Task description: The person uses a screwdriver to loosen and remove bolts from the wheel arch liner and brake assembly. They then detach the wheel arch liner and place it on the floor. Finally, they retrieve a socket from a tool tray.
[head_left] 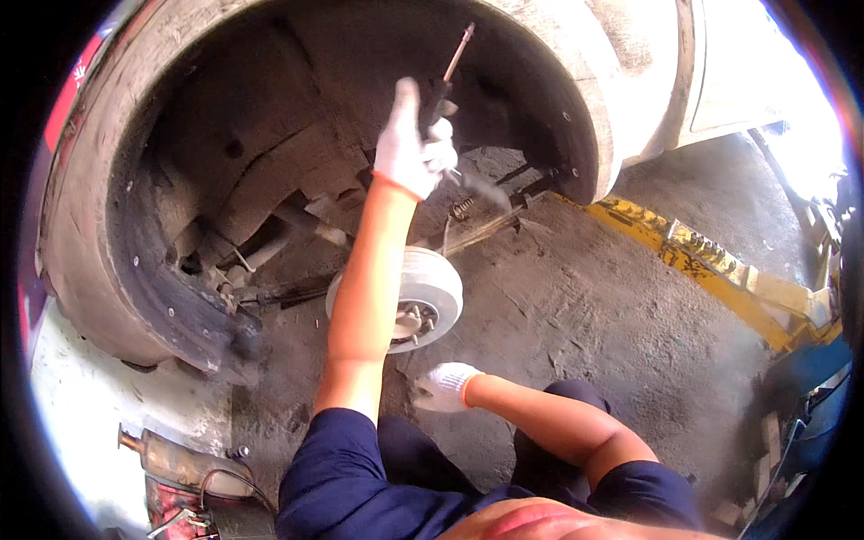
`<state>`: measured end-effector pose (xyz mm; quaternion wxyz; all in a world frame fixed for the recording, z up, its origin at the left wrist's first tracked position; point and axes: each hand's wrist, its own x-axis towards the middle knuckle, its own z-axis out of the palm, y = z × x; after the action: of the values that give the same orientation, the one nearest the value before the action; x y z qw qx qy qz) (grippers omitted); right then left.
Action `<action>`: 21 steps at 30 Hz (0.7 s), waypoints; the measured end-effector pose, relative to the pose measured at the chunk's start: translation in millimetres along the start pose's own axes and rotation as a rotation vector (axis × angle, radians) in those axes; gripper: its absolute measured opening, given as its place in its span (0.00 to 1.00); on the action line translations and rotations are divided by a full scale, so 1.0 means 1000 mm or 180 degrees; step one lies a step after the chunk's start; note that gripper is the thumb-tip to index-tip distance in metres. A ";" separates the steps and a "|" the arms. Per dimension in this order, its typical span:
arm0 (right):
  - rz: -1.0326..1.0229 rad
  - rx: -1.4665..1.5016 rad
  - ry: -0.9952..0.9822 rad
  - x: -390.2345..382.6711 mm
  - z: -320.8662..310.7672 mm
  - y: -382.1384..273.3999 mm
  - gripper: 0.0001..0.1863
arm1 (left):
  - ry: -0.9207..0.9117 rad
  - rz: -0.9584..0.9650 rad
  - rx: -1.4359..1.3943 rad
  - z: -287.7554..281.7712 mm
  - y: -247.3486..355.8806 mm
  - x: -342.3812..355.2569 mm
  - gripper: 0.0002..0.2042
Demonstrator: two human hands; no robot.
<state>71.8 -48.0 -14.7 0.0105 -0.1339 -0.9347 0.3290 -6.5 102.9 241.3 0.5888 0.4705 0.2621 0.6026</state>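
My left hand (pixel 414 153), in a white glove with an orange cuff, reaches up into the dark wheel arch (pixel 297 99). Its fingers are wrapped round a tool (pixel 457 52) with a dark body and a long thin metal shaft, whose tip points up and away. The exact kind of tool cannot be made out. Behind my left forearm sits a grey brake disc (pixel 445 292) with several wheel studs and no wheel on it. Just below the disc, my right hand (pixel 445 387), gloved alike, hovers apart from it. Its fingers are smeared by motion.
A dusty light fender (pixel 76 198) curves round the arch. At the right, a yellow lift arm (pixel 643 229) runs under the vehicle above the rough floor (pixel 576 342). A rusty metal cylinder (pixel 193 461) lies at the lower left beside a red object with a dark hose.
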 end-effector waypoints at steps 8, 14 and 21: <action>-0.0031 -0.0137 -0.0347 0.018 0.015 0.001 0.27 | 0.1346 0.2861 0.3148 0.009 -0.012 0.003 0.21; -0.0017 -0.0129 -0.0443 0.016 0.010 0.001 0.28 | -0.0071 -0.0126 0.0065 0.017 0.014 -0.015 0.36; 0.0003 -0.0204 -0.0661 0.019 0.011 -0.004 0.28 | 0.1349 0.2866 0.3066 0.005 0.007 0.002 0.23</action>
<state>51.1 -53.3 -22.3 -0.0909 -0.0998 -0.9408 0.3110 -5.0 102.3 249.4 -0.0571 0.6147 0.3891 0.6837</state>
